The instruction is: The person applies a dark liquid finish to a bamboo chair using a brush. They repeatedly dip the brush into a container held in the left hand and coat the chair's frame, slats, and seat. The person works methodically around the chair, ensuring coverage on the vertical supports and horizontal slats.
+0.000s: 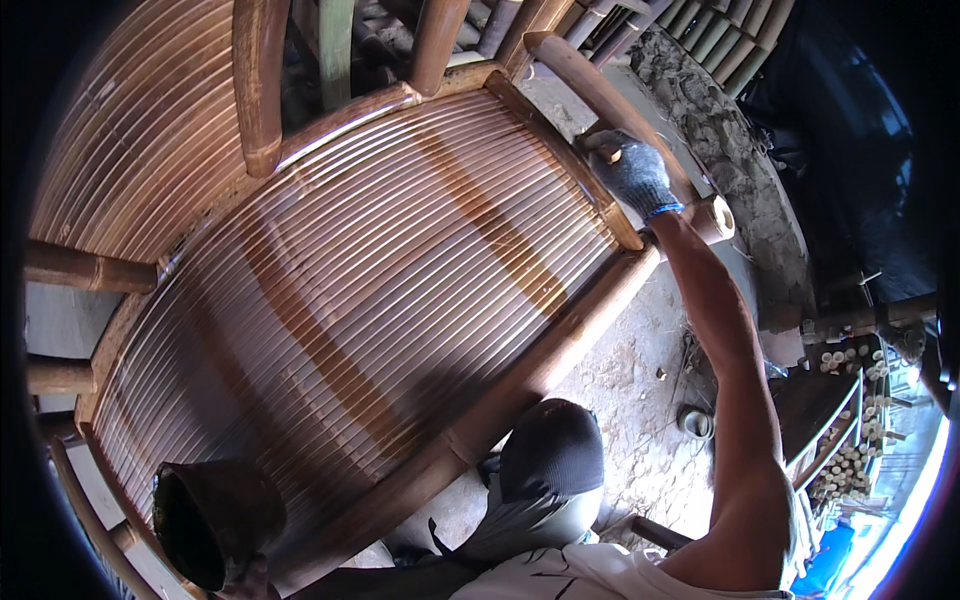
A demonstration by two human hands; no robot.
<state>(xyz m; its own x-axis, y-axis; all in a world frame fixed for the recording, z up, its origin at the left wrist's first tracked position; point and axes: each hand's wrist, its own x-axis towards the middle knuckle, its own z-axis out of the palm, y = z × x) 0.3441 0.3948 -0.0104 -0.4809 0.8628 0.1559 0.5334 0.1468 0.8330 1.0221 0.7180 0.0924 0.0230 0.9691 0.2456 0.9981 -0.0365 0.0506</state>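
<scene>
A bamboo bench fills the middle of the view, its slatted seat (400,260) crossed by darker brown bands and partly glossy. At the far right end of the seat, beside the armrest pole (610,95), is my right hand (635,175) in a grey knit glove with a blue cuff. Its fingers are closed around a small thing with a tan wooden end (612,155); the rest of that is hidden. At the lower left, my left hand (250,582) shows only in part, holding a dark, round, open-topped pot (215,520) tilted over the near left corner of the seat.
The slatted backrest (140,130) rises at the left, joined by thick bamboo posts (258,90). My dark-covered knee (550,450) is close to the front rail (480,420). A small round container (695,422) stands on the floor. Cut bamboo poles (845,470) are stacked at the right.
</scene>
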